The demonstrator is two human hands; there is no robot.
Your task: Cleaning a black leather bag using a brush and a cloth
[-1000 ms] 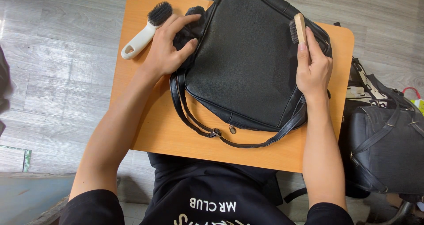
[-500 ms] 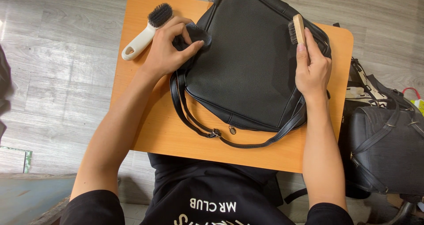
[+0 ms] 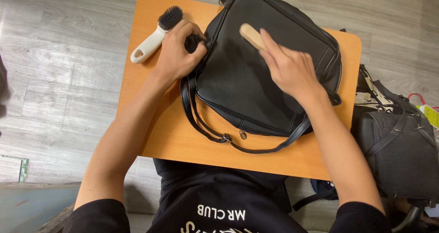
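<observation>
A black leather bag [image 3: 256, 91] lies flat on a small orange table [image 3: 183, 141], its straps trailing toward me. My right hand [image 3: 288, 68] grips a wooden-backed brush [image 3: 250, 34] and holds it over the middle of the bag's top face. My left hand [image 3: 178, 55] is closed on a dark cloth [image 3: 194, 41] at the bag's left edge and presses against the bag there.
A white-handled brush with black bristles [image 3: 155, 35] lies on the table's far left corner. Another dark bag [image 3: 398, 150] sits on the floor to the right, beside the table. Grey wood-look floor surrounds the table.
My right hand has swept the wooden brush from the bag's right edge leftward onto its centre. My left hand has closed tighter on the dark cloth.
</observation>
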